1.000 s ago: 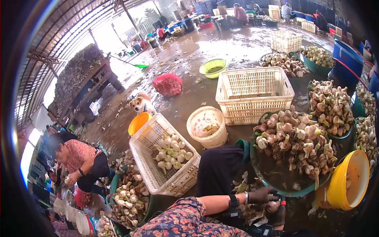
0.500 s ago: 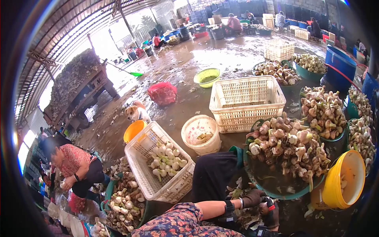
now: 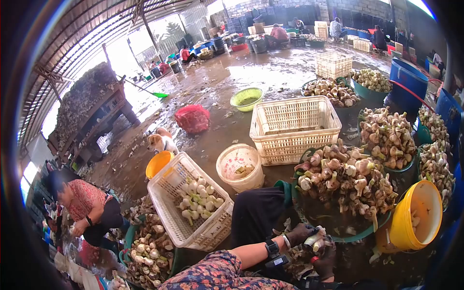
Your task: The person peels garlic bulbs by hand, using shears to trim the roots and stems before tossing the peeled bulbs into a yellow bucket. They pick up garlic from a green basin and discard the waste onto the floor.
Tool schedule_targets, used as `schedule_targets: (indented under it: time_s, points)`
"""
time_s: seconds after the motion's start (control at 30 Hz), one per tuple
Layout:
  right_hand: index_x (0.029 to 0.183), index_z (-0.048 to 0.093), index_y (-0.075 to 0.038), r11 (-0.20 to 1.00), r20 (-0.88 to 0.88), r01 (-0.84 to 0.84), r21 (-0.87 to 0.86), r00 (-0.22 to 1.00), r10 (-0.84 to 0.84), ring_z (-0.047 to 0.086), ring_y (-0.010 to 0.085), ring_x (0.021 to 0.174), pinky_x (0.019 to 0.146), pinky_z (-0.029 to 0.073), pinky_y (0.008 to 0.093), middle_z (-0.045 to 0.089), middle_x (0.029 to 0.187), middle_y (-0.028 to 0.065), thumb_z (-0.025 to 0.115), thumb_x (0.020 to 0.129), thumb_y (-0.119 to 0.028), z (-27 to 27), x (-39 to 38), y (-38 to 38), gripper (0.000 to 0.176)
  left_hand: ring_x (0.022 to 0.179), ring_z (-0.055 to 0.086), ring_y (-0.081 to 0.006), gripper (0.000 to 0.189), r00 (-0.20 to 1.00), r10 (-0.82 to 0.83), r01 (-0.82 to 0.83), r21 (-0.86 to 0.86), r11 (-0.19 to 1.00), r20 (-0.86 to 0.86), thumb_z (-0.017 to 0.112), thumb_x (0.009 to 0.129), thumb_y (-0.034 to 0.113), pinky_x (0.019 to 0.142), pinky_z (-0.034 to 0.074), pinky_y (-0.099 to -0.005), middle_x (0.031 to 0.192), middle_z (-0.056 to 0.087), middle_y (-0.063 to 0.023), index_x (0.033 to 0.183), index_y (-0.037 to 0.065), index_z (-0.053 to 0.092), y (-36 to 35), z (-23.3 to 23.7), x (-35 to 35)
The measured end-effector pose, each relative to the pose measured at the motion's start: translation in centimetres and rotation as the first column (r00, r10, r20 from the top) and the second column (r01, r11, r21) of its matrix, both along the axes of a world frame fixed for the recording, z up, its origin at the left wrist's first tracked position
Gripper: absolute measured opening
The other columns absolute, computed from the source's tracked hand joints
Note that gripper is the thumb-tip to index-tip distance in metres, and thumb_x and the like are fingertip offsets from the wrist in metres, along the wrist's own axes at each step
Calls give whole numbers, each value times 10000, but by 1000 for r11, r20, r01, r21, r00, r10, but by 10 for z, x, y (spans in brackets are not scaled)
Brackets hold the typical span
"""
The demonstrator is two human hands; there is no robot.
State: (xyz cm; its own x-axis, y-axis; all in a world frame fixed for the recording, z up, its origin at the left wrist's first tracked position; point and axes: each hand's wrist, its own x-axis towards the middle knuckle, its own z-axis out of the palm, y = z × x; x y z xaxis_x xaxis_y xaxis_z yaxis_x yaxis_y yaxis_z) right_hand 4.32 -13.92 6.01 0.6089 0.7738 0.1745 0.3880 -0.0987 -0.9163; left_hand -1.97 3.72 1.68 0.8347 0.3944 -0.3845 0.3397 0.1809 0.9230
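Observation:
My left hand [image 3: 301, 234], in a dark glove, reaches in from the left with fingers closed at a pale garlic bulb [image 3: 316, 240]. My right hand [image 3: 326, 260], also gloved, comes up from below and is closed around the same bulb from the right side. A small red item [image 3: 314, 259] shows at the right hand; I cannot tell what it is. Loose peelings [image 3: 296, 261] lie under both hands. Just beyond, a green tub [image 3: 346, 239] is heaped with untrimmed garlic [image 3: 345, 181]. Cleaned white garlic [image 3: 199, 199] lies in a cream crate [image 3: 181, 234] to the left.
A white bucket [image 3: 239, 181] and another cream crate [image 3: 295, 154] stand ahead. At right, a yellow bucket [image 3: 403, 217] tilts beside more garlic tubs. A person [image 3: 89, 203] sits at left near a garlic basket [image 3: 150, 251]. A dog [image 3: 162, 141] stands behind an orange bucket [image 3: 157, 164].
My hands have risen slightly from the peelings, and a pale garlic bulb now shows between them. The dog has turned its head away. The whole view has shifted a little.

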Motion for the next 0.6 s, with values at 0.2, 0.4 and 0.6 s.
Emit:
schedule_targets:
  time_s: [0.2,0.4,0.6]
  points:
    - [1115,544,-44,993,302,111,-25,948,-98,544,310,1017,891,417,407,580,1056,145,679,774,-175,-28,-4,0,390,719,549,-84,354,1000,3,-3,4,1000,-24,540,918,324,668,462,-255,845,648,-33,943,-9,658,-8,23,0]
    - [1111,559,-15,908,-903,349,231,424,67,584,193,930,836,486,347,591,1069,78,516,901,-133,-48,5,0,244,871,520,-73,320,956,-9,28,-61,998,292,512,934,321,802,437,-234,950,609,15,1011,35,632,-11,46,-8]
    - [1155,560,-9,841,-946,448,303,247,210,547,212,1063,941,431,358,583,1152,109,346,944,-329,-74,20,-20,439,870,531,-99,280,966,-217,193,161,968,144,476,935,293,810,437,-253,938,592,-18,1002,46,591,-8,91,-26]
